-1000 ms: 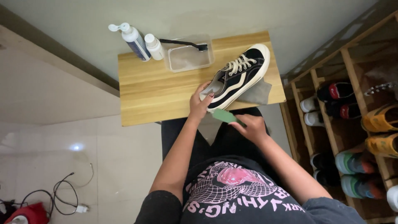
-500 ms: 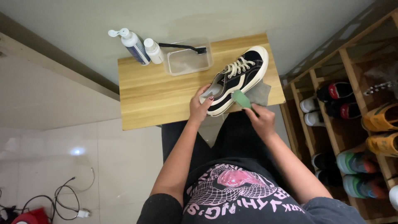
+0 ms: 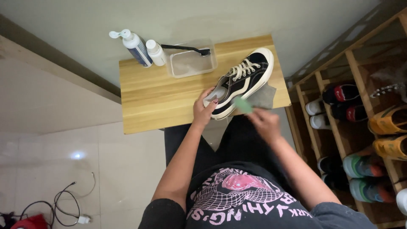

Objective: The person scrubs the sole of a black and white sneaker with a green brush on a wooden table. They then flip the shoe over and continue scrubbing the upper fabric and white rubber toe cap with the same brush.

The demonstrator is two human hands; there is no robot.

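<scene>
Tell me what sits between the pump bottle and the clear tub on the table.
In the head view, a small white bottle stands between the pump bottle and the clear tub.

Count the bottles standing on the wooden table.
2: a pump bottle at the table's back left corner, and a smaller white bottle touching its right side, beside the clear tray.

Black sneaker (image 3: 243,80) with white stripe, laces and sole; green cloth (image 3: 243,105); grey mat (image 3: 263,96); light-wood table (image 3: 152,97).
</scene>
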